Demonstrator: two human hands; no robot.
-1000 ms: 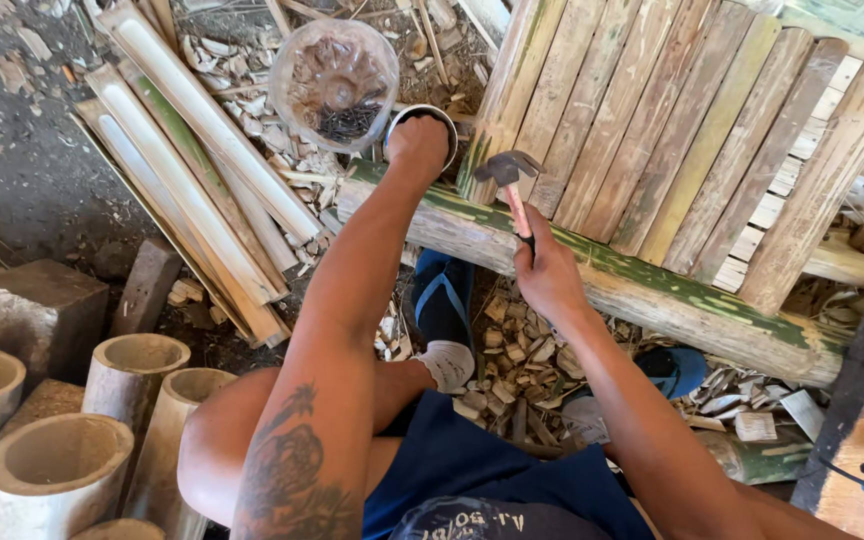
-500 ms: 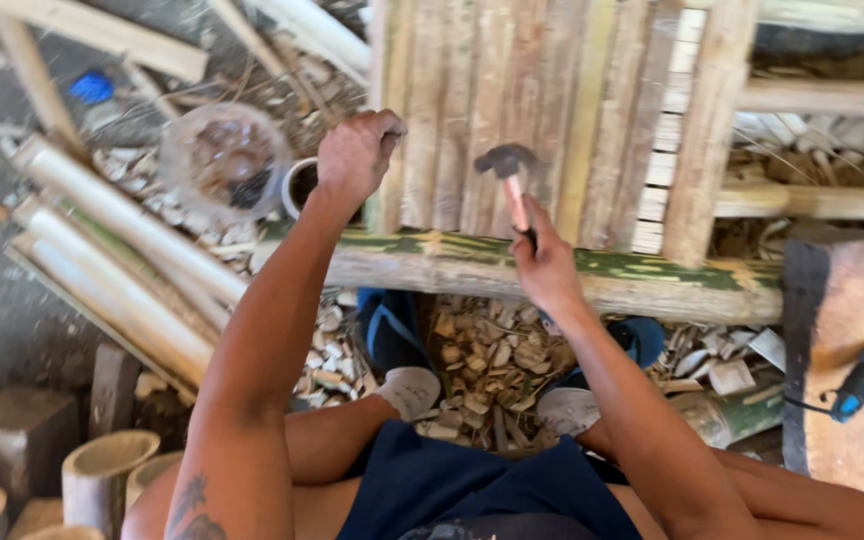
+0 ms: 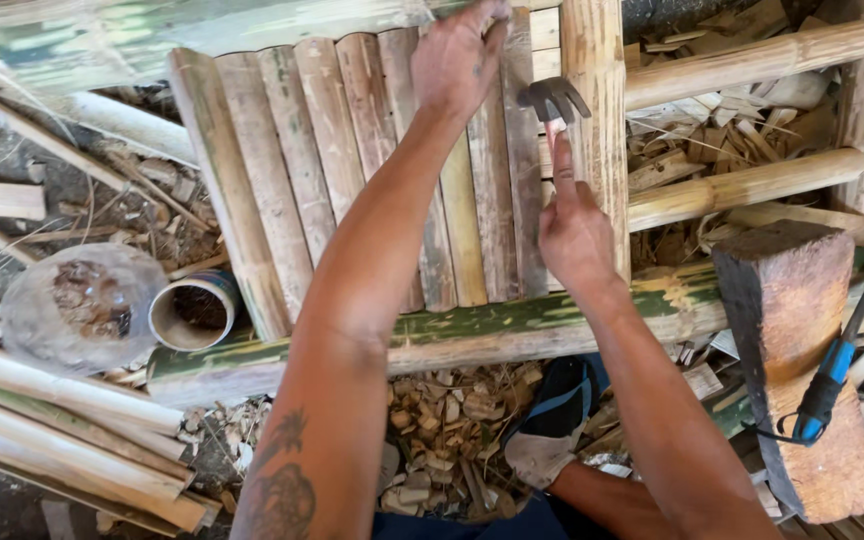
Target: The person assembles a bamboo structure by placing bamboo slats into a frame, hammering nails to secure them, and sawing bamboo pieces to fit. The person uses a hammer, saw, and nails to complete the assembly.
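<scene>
At the far edge of the panel of split bamboo slats (image 3: 372, 160), about nine across, the left hand (image 3: 457, 60) presses down, fingers curled. The right hand (image 3: 572, 225) grips one steel claw hammer (image 3: 552, 100), raised just above the slats; two bamboo rails (image 3: 742, 185) crowd the right.

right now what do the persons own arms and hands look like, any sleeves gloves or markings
Both arms are bare to the frame's lower edge, with no sleeves, gloves, watch or rings visible. The left hand belongs to a forearm carrying a dark tattoo near the elbow. The right hand and its forearm show no markings.
</scene>
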